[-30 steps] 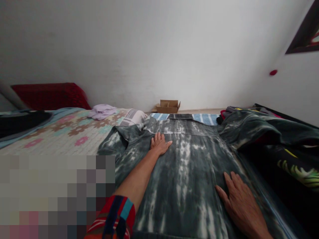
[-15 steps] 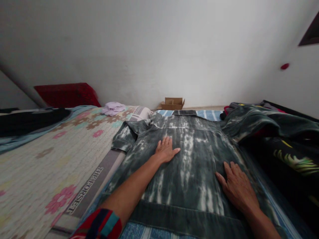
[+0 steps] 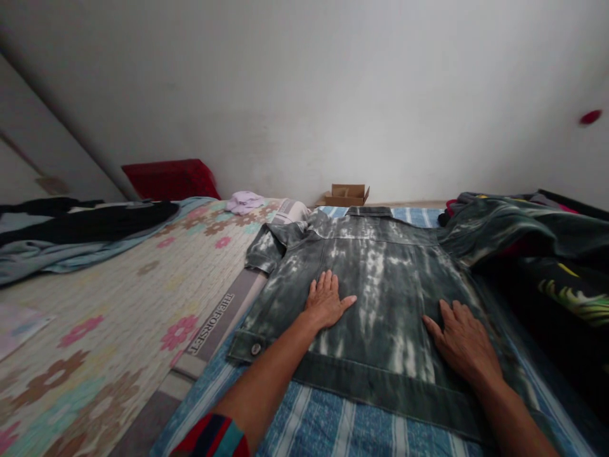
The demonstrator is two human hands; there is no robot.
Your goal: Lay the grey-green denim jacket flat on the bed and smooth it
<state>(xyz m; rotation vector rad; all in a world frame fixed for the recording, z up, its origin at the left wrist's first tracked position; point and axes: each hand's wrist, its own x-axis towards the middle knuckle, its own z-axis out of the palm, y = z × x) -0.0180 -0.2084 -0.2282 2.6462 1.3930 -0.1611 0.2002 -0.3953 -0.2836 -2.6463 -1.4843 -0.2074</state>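
A dark green and white tie-dye denim jacket (image 3: 380, 298) lies spread out back side up, its collar toward the wall. Its left-hand sleeve is folded short, and the right-hand sleeve (image 3: 504, 222) stretches over a heap of clothes. My left hand (image 3: 327, 301) rests flat on the middle of the jacket's back, fingers apart. Toward the right side of the jacket, my right hand (image 3: 461, 339) also lies flat, thumb spread. A metal button (image 3: 255, 349) shows at the hem's left corner. Beneath the jacket is a blue and white striped cloth (image 3: 304, 412).
A flowered quilt (image 3: 143, 304) covers the left side, with dark and light-blue clothes (image 3: 85, 231) on it. A pale lilac cloth (image 3: 244, 202) and a red box-like object (image 3: 171, 179) sit farther back. An open cardboard box (image 3: 348, 194) is by the wall; dark clothes (image 3: 547, 311) are piled right.
The view has turned left, so everything appears shifted right. Both hands stay flat on the jacket, and its lower left corner with the button now shows.
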